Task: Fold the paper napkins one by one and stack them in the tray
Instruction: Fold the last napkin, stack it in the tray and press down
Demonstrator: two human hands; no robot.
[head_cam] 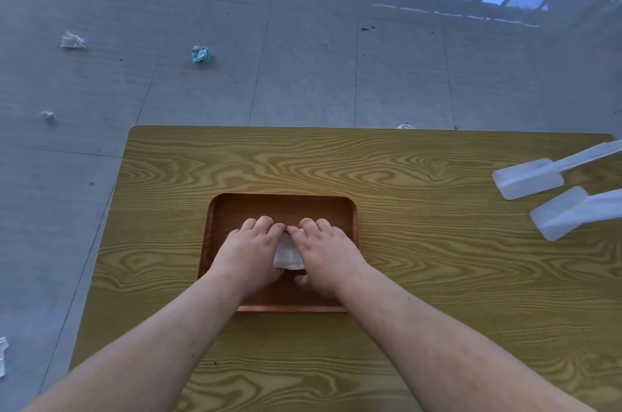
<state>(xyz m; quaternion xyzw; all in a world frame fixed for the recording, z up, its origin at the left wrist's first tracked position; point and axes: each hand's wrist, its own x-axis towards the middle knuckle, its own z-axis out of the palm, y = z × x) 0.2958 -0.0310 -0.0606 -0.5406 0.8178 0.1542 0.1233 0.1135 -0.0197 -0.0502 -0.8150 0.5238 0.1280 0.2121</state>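
A brown wooden tray (235,209) lies in the middle of the wood-grain table. Inside it sits a white paper napkin (286,256), mostly covered by both hands. My left hand (250,251) lies palm down over the napkin's left side, fingers curled at its far edge. On the napkin's right side rests my right hand (324,255), its fingertips meeting the left hand's at the far edge. Only a strip of napkin shows between the two hands, so I cannot see its fold.
Two white plastic scoop-like pieces (528,177) (565,213) lie at the table's right edge. The table (437,277) ends just left of the tray area. Crumpled paper scraps (72,40) (201,54) lie on the grey tiled floor beyond.
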